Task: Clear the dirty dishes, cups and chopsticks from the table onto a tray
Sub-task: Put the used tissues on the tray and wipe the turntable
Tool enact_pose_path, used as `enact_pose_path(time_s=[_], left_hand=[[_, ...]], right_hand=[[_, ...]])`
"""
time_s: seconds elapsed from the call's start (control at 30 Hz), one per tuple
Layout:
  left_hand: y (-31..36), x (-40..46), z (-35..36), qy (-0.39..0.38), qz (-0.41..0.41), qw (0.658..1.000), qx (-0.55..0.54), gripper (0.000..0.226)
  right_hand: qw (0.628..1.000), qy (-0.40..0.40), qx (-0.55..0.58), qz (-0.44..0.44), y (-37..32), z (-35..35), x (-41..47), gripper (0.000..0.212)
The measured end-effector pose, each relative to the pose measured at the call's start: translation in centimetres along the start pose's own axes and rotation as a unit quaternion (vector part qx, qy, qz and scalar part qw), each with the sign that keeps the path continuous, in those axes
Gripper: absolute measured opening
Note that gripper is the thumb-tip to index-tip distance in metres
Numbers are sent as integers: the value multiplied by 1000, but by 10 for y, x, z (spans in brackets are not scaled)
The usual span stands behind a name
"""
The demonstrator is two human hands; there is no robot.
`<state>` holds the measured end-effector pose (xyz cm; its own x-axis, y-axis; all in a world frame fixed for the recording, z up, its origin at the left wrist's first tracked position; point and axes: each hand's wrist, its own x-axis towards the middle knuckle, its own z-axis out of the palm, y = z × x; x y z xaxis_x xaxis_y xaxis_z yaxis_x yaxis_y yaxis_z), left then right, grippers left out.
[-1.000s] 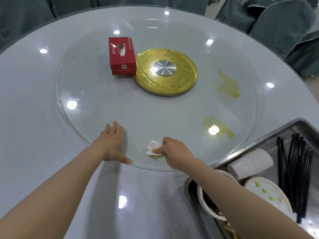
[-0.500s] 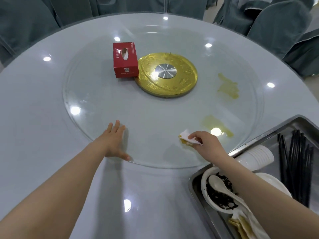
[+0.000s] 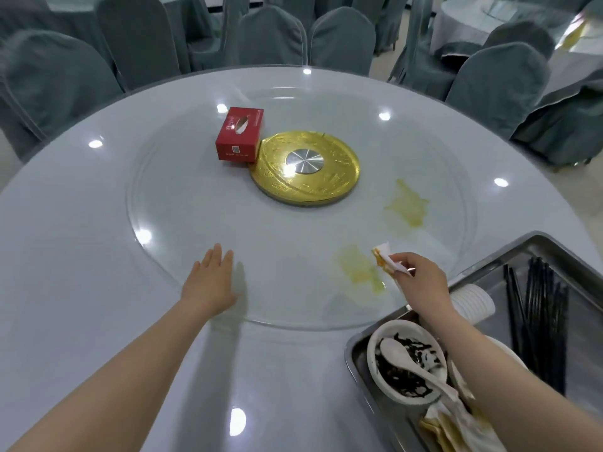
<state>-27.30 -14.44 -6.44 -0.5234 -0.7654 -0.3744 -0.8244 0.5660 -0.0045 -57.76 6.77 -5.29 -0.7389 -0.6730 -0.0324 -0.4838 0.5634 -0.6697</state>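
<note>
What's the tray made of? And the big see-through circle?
The tray looks like brushed steel: grey, dull shine, rolled rim. The circle looks like glass: clear, glossy, mirroring ceiling lights, though it could be clear plastic.

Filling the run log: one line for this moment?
left hand: flat on glass turntable | right hand: pinches stained tissue | tray: loaded

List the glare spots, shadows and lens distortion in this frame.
Head view: round ceiling-light glare dots the table and glass turntable; soft shadow lies right of the left hand; wide-angle bending curves the table rim and chairs; focus is fairly sharp.
</note>
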Motion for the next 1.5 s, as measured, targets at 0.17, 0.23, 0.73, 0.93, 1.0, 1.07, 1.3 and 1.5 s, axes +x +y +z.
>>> enact_pose_path(time_s=[0.17,0.23,0.73,0.93,1.0,1.07,1.3,1.5], left_hand=[[46,-13,29,-35,-72,989,-124,136],[53,-12,36,-60,-86,985,-138,143],[-9,16,40,-77,-57,991,-97,152],[-24,20,33,-80,-45,993,-77,153],[-28,22,32,-80,-42,993,-75,153],[-32,23,32,-81,-40,993,-72,153],[-37,24,33,-77,-28,994,-67,153],[-43,27,33,-80,-19,995,-63,155]], right_hand=[[999,-10,-37,15,-5,13,10,27],[998,-25,-49,14,-9,22,19,30],[984,-49,-164,-42,-64,143,77,52],[970,-98,-154,-159,-65,151,70,63],[966,-115,-148,-178,-68,155,65,58],[961,-147,-126,-199,-74,162,53,53],[941,-186,-137,-248,-91,177,15,59],[938,-199,-140,-247,-99,181,-25,61]])
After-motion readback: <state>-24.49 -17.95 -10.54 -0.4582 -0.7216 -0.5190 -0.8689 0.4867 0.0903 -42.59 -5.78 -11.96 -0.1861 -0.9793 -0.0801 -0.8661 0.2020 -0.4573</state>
